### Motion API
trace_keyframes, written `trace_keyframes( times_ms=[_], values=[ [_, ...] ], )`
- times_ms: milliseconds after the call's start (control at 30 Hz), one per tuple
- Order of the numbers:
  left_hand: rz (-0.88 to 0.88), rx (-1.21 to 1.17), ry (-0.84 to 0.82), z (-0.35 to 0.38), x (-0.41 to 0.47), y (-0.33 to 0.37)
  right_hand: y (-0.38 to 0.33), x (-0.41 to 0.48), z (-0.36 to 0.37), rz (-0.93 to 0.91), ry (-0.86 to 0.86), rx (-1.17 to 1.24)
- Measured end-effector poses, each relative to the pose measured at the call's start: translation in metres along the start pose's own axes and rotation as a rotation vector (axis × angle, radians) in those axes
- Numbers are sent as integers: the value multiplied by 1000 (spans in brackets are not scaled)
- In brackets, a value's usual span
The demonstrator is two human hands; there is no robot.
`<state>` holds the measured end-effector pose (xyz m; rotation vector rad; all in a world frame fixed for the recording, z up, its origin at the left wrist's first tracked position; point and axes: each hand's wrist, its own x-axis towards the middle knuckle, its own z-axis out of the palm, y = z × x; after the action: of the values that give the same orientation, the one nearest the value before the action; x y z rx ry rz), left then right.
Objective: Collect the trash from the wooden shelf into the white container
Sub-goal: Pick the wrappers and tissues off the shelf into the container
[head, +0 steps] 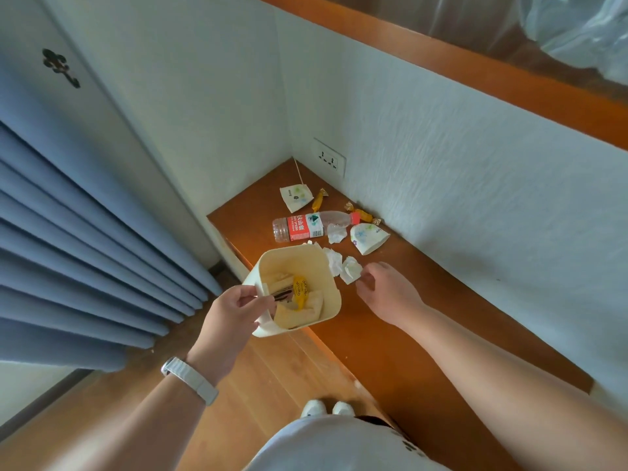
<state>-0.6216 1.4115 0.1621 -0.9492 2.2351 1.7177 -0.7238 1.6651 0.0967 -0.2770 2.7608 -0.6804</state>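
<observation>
My left hand grips the near rim of the white container, held at the front edge of the wooden shelf. Inside lie a yellow wrapper and paper scraps. My right hand rests on the shelf with its fingertips pinching a crumpled white tissue. Another tissue lies beside the container. Farther back are a plastic bottle with a red label, a third tissue, two crushed paper cups and two gold candy wrappers.
A wall socket sits above the shelf's far corner, with a thin stick leaning there. Blue curtains hang at the left. A higher wooden ledge carries a clear plastic bag. Wooden floor lies below.
</observation>
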Motion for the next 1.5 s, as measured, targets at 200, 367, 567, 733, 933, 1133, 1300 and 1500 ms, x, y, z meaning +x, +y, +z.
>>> trace_keyframes(
  times_ms=[200, 367, 567, 733, 933, 1133, 1300, 1500],
  values=[
    [-71, -38, 98, -5, 1, -3, 30, 42, 35, 4, -45, -129],
    [-108, -45, 147, -9, -1, -2, 33, 76, 56, -73, -22, -168],
    [-146, -65, 210, -6, 0, -2, 40, 88, 69, -124, -71, -184],
    [-175, -55, 211, 6, 1, -4, 49, 88, 69, -147, -92, -170],
    [-153, -45, 174, 15, -2, -2, 52, 73, 61, -90, -110, -91],
    [-113, -18, 123, 25, -3, 7, 39, 50, 31, -101, 26, 55],
    [-83, 4, 69, 38, -8, 10, 15, 28, -12, -168, 160, 211],
    [-41, 45, 8, 60, -16, 16, -4, -5, -44, -333, 185, 183]
  ],
)
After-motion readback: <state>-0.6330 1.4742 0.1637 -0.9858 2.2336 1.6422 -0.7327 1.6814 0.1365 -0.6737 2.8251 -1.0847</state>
